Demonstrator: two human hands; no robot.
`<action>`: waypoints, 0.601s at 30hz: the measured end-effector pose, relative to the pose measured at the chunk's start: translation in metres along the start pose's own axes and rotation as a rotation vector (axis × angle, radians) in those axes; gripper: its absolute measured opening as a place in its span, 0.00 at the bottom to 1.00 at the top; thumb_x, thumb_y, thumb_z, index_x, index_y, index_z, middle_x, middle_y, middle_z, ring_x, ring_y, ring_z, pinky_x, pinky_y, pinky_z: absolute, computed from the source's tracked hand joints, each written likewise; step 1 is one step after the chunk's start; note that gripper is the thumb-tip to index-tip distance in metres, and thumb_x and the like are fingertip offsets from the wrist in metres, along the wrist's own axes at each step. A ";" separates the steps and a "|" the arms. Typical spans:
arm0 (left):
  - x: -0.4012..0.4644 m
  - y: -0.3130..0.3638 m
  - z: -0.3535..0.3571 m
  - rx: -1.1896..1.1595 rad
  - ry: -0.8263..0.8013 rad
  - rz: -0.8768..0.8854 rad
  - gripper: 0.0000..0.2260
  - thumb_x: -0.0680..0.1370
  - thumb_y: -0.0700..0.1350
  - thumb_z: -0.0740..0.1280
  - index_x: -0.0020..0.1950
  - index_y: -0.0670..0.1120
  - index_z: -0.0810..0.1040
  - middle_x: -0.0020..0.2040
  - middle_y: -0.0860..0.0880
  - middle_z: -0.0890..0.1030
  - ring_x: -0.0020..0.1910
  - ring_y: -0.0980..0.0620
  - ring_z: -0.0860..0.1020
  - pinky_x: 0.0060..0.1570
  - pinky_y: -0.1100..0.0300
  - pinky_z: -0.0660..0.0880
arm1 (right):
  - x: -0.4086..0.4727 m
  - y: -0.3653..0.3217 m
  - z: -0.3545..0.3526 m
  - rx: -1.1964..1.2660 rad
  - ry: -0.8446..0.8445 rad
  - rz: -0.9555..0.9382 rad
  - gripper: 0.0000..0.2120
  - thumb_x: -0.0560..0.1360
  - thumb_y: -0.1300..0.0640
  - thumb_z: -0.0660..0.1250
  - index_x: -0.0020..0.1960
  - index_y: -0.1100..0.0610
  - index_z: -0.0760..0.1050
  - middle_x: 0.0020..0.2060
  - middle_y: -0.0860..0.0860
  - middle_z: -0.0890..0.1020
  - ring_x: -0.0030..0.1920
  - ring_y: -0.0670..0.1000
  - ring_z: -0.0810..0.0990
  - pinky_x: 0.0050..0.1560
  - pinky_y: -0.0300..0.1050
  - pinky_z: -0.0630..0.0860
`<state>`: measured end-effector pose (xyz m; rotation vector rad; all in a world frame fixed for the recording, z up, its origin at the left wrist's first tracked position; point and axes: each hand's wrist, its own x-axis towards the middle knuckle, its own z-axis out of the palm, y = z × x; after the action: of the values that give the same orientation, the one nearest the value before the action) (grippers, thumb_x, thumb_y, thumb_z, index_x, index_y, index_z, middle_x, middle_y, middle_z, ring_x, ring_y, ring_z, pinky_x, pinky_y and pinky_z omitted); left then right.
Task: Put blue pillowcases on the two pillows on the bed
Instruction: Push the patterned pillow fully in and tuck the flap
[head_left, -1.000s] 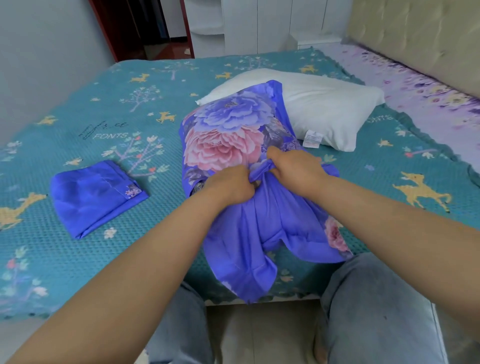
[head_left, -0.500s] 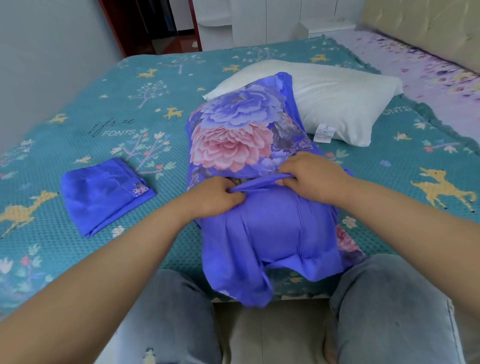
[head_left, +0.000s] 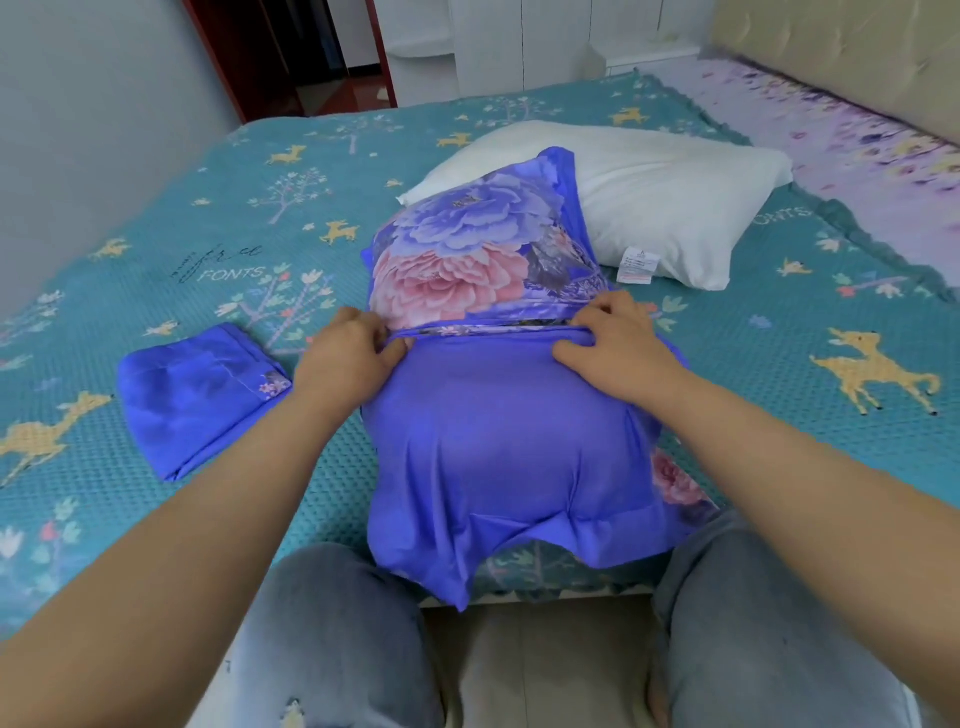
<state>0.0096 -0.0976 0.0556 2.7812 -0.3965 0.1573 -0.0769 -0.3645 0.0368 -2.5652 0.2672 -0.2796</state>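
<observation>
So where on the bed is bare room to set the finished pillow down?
Free: teal bedspread beyond the folded blue pillowcase, and right of the right hand around the yellow deer. Crowded: the middle, with the floral-cased pillow against the bare white pillow.

A partly cased pillow (head_left: 498, 364) lies on the bed (head_left: 208, 249) at its near edge, both hands on it: left hand (head_left: 353, 353) at its left, right hand (head_left: 618, 348) at its right. A bare pillow (head_left: 665, 202) lies behind it; a folded pillowcase (head_left: 197, 389) lies to its left.
</observation>
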 end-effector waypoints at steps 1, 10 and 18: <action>-0.003 0.003 0.008 -0.073 0.013 -0.012 0.13 0.76 0.54 0.64 0.39 0.46 0.70 0.47 0.43 0.73 0.48 0.40 0.76 0.44 0.55 0.69 | 0.003 0.004 -0.004 0.076 -0.047 0.041 0.16 0.73 0.48 0.65 0.58 0.53 0.75 0.65 0.52 0.64 0.69 0.53 0.61 0.69 0.41 0.53; 0.013 0.057 -0.020 -0.337 0.438 0.068 0.04 0.75 0.44 0.63 0.43 0.45 0.68 0.36 0.43 0.74 0.39 0.38 0.75 0.37 0.52 0.68 | -0.011 0.016 0.015 0.061 0.210 0.125 0.17 0.73 0.48 0.68 0.52 0.61 0.75 0.60 0.59 0.68 0.60 0.60 0.70 0.62 0.50 0.68; 0.006 -0.018 0.007 -0.039 0.442 0.148 0.16 0.74 0.51 0.54 0.48 0.39 0.72 0.39 0.31 0.78 0.39 0.30 0.77 0.34 0.48 0.69 | -0.028 0.028 0.055 0.535 0.302 0.241 0.30 0.70 0.46 0.73 0.65 0.60 0.68 0.58 0.56 0.72 0.59 0.55 0.70 0.63 0.42 0.65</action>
<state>0.0212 -0.0855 0.0448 2.5750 -0.4797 0.7712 -0.0935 -0.3539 -0.0275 -1.9384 0.5291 -0.5635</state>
